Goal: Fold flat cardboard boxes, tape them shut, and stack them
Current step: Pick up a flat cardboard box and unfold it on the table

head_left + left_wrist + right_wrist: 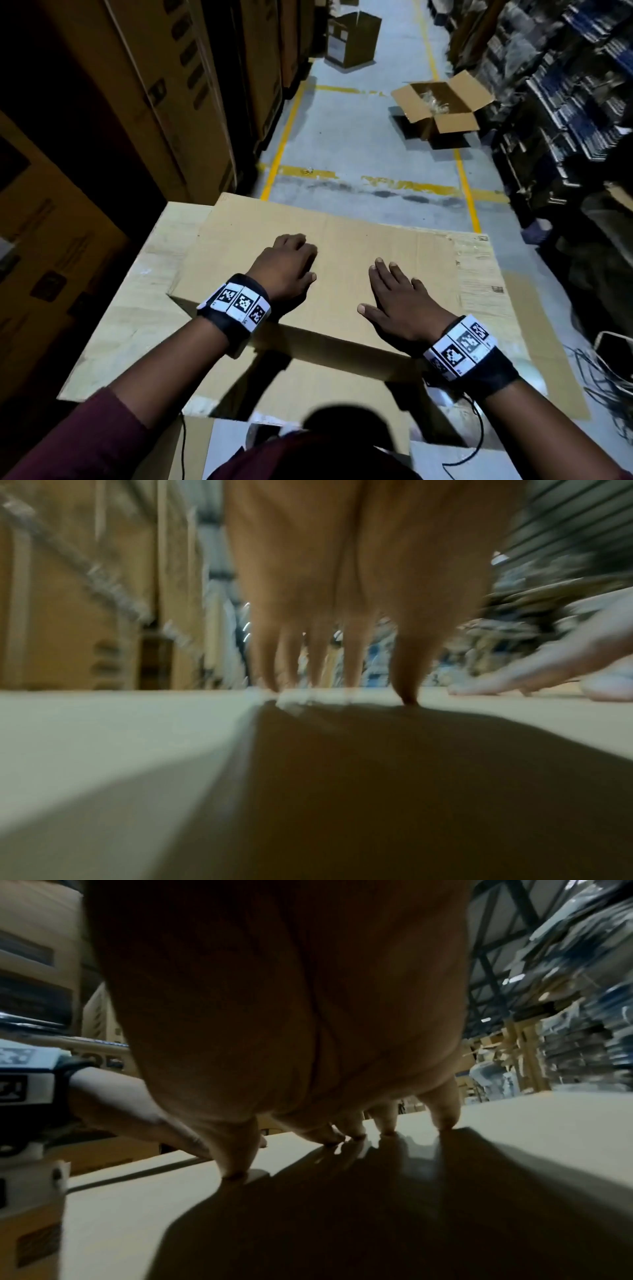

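A flat brown cardboard sheet lies on top of a wider, paler cardboard surface in front of me. My left hand rests on the sheet's left half, fingers bent down with only the tips touching it. My right hand lies palm down on the middle of the sheet with fingers spread. In the left wrist view the left hand's fingertips touch the cardboard, and the right hand shows beside them. In the right wrist view the right hand's fingertips press the board. Neither hand holds anything.
An open box with splayed flaps sits on the aisle floor ahead. A taller upright box stands farther back. Stacked cartons wall the left side, and packed shelves line the right. Loose cables lie at the lower right.
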